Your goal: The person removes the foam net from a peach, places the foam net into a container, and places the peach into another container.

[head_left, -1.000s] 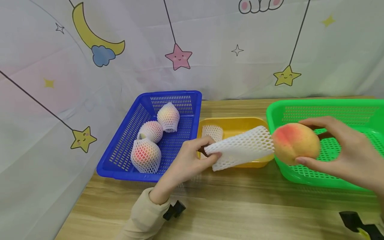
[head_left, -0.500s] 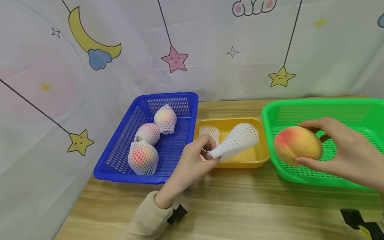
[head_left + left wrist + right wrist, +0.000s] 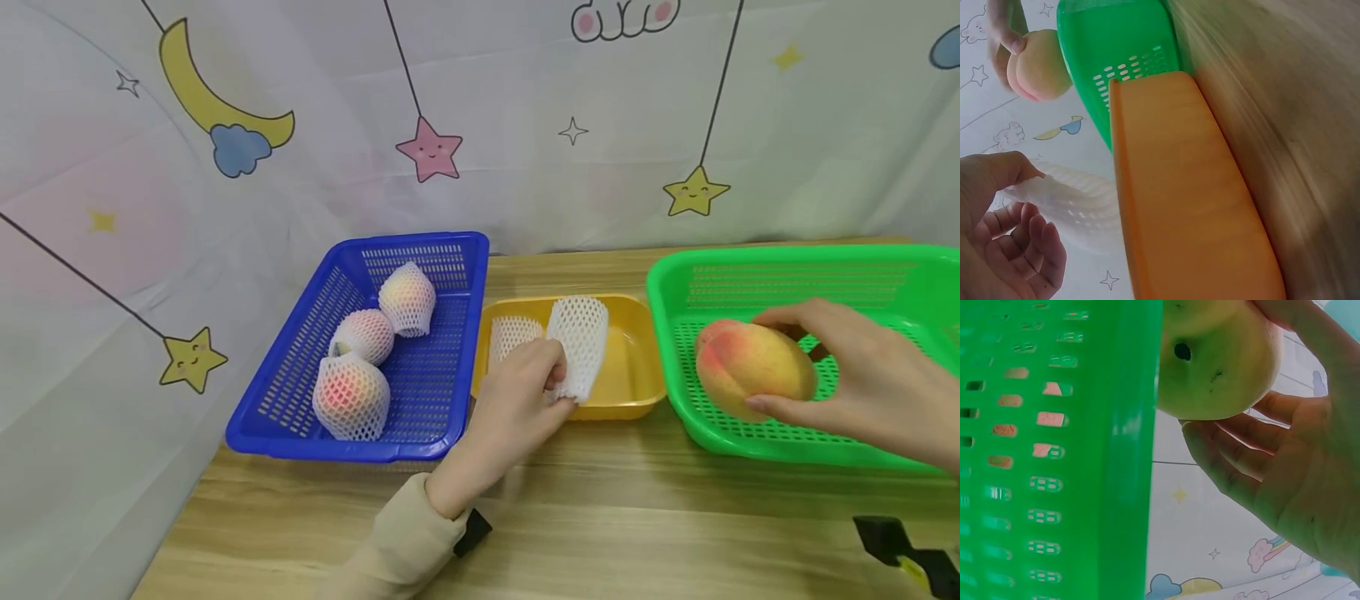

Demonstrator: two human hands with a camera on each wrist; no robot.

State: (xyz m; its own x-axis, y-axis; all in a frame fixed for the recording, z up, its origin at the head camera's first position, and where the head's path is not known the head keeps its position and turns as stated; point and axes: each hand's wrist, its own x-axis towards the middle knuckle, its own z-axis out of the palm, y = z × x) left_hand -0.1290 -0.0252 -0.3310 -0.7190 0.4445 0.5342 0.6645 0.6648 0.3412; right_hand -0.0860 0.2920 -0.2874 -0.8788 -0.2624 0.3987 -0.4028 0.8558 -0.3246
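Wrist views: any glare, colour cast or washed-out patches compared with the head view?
Left wrist view: the foam net looks washed out against the pale backdrop; right wrist view: green tint on the peach and right hand, faint sheen on the green basket; head view: fairly even light, soft shadow on the table.

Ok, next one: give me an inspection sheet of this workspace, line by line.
Surface: wood-grain table.
Job's things: bare peach at the green basket, part of another peach behind it; foam net over the yellow tray, another net inside; three netted peaches in the blue basket.
Clutter: nothing seen.
Hands: left hand pinches the foam net; right hand grips the bare peach.
Cables: nothing seen.
Surroundings: pale curtain printed with stars and a moon.
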